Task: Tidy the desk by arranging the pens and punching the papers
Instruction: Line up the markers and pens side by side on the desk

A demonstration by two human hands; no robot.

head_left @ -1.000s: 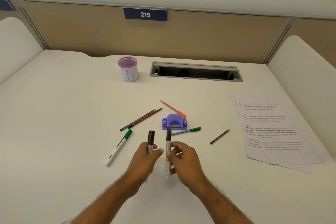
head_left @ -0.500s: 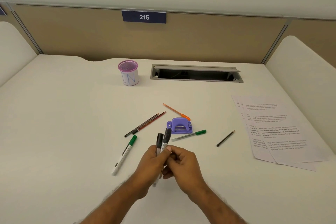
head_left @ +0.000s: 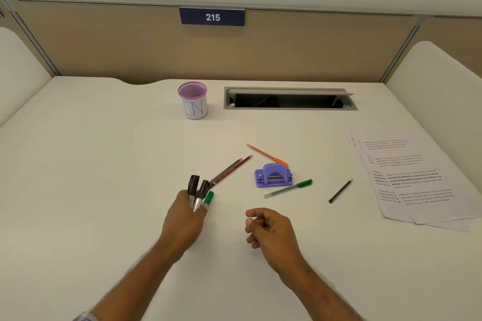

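Note:
My left hand [head_left: 186, 216] grips two black-capped markers [head_left: 198, 189], caps pointing up and away. The green cap of a white marker [head_left: 209, 197] shows right at its fingertips; that marker's body is hidden under the hand, and I cannot tell if it is held. My right hand [head_left: 268, 229] hovers over the desk with loosely curled fingers, holding nothing. Ahead lie two pencils [head_left: 230, 170], an orange pen [head_left: 268, 156], a green-capped pen [head_left: 289, 187] and a dark pencil [head_left: 340, 190]. The purple hole punch [head_left: 273, 176] sits between them. Printed papers [head_left: 417, 177] lie at the right.
A pink-rimmed mesh pen cup [head_left: 193, 100] stands at the back of the white desk [head_left: 91, 177]. Beside it is an open grey cable slot [head_left: 289, 99]. A tan partition with a "215" sign [head_left: 212, 17] closes the back; white dividers flank both sides.
The marker from my right hand passed into my left, which now holds both and has moved left to the green-capped marker. My right hand has let go and drawn back.

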